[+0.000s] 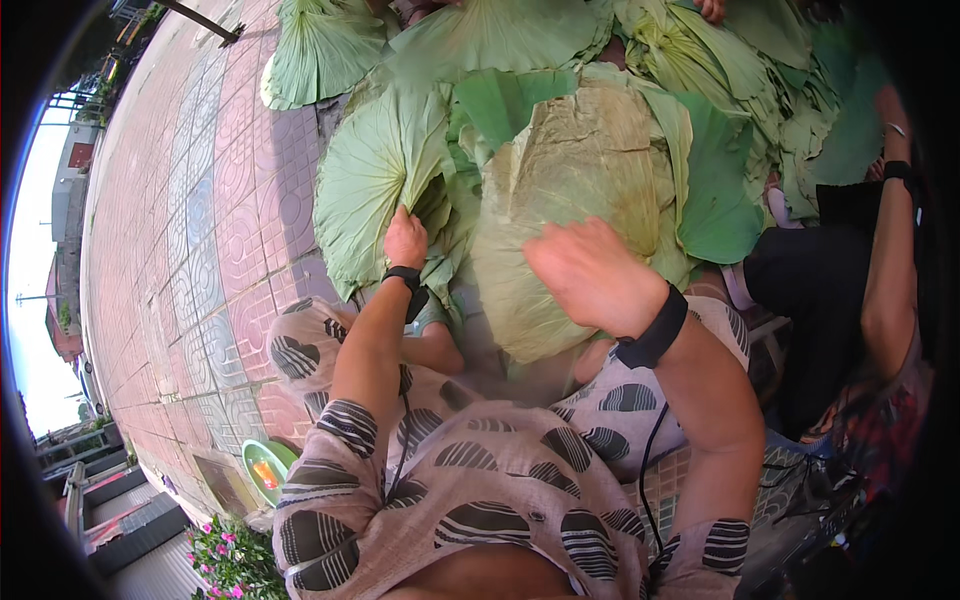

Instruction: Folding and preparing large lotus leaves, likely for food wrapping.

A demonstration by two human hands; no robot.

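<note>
My left hand [406,241] pinches a pale green lotus leaf [367,176] close to its centre, where the veins meet. That leaf fans out to the left, its edge drooping. Over the lower part of a large yellow-brown lotus leaf [570,165] is my right hand [589,274], blurred, with its back to me. Its fingertips are hidden, so whether it grips the leaf or only rests there cannot be told. Darker green lotus leaves [712,180] show from under the yellow-brown one. The brown leaf lies in front of my knees.
More lotus leaves [502,34] are spread at the far side, with another person's hand [711,9] at the top. A co-worker's arm [889,277] and dark-clothed leg [806,300] are close on my right. Patterned paving [210,225] runs along the left, where a green basin [271,459] stands.
</note>
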